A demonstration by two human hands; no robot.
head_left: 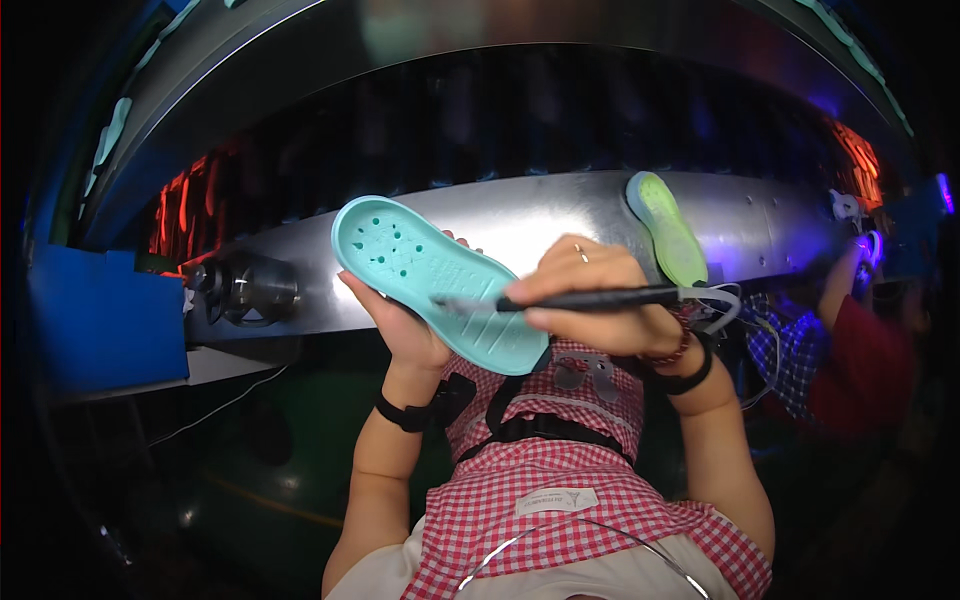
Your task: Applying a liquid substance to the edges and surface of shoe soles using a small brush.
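Observation:
A turquoise shoe sole (400, 255) lies tilted over the metal ledge, its hollowed inner side facing up and a cluster of small holes at its far left end. My left hand (405, 325) grips it from beneath, thumb along the near edge and fingertips showing past the far edge. In my right hand (590, 295) is a black-handled brush (600, 299), held like a pen, with a pale tube (715, 295) at its rear end. Its tip is blurred by motion and reaches over the middle of the sole, at or just above the surface.
On the metal ledge (560, 205) a yellow-green sole (665, 230) lies to the right. A clear pot (262, 288) stands left, beside a blue box (110, 320). Dark strips hang behind under a metal hood (480, 22). A co-worker's arm (838, 285) is at far right.

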